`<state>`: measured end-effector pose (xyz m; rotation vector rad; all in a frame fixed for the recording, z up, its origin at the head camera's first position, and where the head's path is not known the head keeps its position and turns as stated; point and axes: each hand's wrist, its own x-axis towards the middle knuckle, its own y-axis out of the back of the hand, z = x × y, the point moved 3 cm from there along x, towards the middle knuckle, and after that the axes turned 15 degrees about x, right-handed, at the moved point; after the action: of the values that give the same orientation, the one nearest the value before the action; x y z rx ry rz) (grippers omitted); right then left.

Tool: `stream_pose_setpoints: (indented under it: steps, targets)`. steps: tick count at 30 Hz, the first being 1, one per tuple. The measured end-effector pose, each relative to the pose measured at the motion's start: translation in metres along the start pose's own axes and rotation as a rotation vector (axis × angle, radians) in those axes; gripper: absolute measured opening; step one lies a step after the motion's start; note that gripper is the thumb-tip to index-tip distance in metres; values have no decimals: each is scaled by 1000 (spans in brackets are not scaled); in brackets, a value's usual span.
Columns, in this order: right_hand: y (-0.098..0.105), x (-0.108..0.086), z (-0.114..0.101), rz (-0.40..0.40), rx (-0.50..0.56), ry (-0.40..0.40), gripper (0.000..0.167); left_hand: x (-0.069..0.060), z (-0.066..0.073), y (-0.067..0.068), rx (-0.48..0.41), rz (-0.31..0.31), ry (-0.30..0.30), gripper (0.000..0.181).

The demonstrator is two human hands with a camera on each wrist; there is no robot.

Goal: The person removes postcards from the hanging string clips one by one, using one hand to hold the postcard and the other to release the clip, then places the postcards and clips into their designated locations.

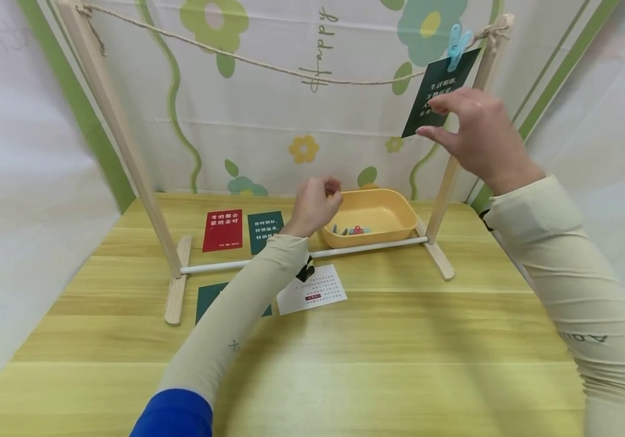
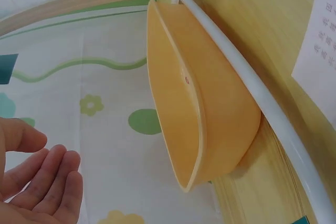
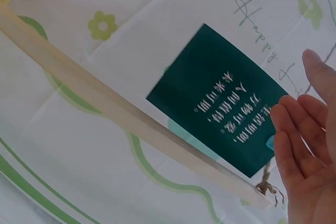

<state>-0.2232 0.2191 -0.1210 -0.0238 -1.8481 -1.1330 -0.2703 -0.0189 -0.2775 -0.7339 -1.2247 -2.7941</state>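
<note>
A dark green card [image 1: 437, 91] with white writing hangs tilted from the twine [image 1: 268, 62] near the right post, held by a light blue clothespin [image 1: 457, 47]. In front of it my right hand [image 1: 478, 130] has thumb and fingers parted with nothing between them; the right wrist view shows the card [image 3: 220, 103] just beyond the fingertips. My left hand [image 1: 314, 205] is in the air by the left rim of a yellow tray [image 1: 383, 195], its fingers loosely bent around nothing. Small clothespins [image 1: 357, 230] lie in the tray.
On the wooden table [image 1: 399, 352] lie a red card [image 1: 223, 230], a green card [image 1: 262, 227], another green card [image 1: 211, 297] partly behind my left arm, and a white card [image 1: 323, 291]. The frame has wooden posts [image 1: 121, 133] and a white crossbar [image 1: 372, 247]. A flowered cloth [image 1: 268, 115] hangs behind.
</note>
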Motion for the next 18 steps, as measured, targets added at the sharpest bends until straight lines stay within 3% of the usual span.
stream_pose_setpoints:
  steps: [5, 11, 18]
  targets:
    - [16, 10, -7, 49, -30, -8, 36, 4, 6, -2, -11, -12, -3, 28]
    - [33, 22, -14, 128, -33, 7, 34, 9, 17, -2, 11, 20, -13, 27]
    - [45, 36, -18, 145, -61, -40, 35, 19, 28, -5, 29, 51, -25, 25]
